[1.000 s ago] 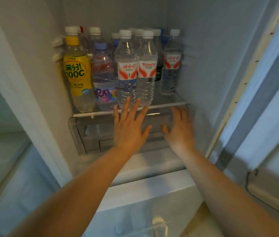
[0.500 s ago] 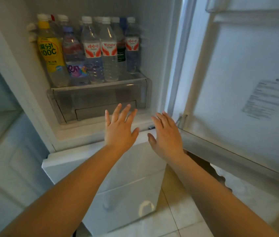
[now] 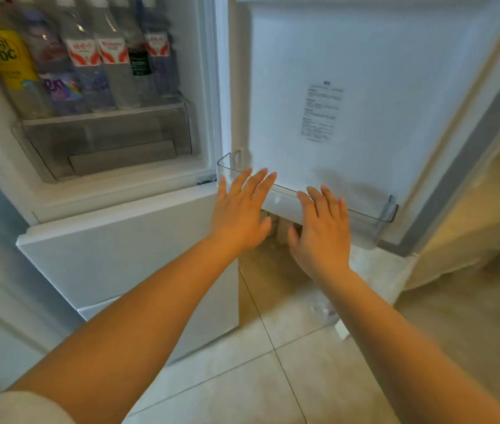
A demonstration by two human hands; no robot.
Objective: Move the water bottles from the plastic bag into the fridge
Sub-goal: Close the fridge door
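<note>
Water bottles (image 3: 111, 56) upright on fridge (image 3: 120, 191) shelf (image 3: 104, 114), long axes vertical, caps up. Left hand (image 3: 238, 215) and right hand (image 3: 322, 231) grip spread, holding nothing, before door bin (image 3: 386, 215).

The fridge (image 3: 114, 240) is white inside and out, and its open door (image 3: 380, 87) is white too, with a small label (image 3: 322, 113) of fine grey print. The door bin (image 3: 386, 214) and the drawer (image 3: 104, 148) are clear, the drawer greyish. The water bottles (image 3: 111, 56) are clear, with white labels marked in red-orange. The yellow bottle (image 3: 6, 59) has a yellow label with green characters. One bottle (image 3: 62, 87) wears a purple, rainbow-printed label; another bottle (image 3: 138, 64) has a dark one. The floor (image 3: 273, 377) is pale beige tile with thin dark grout lines.
</note>
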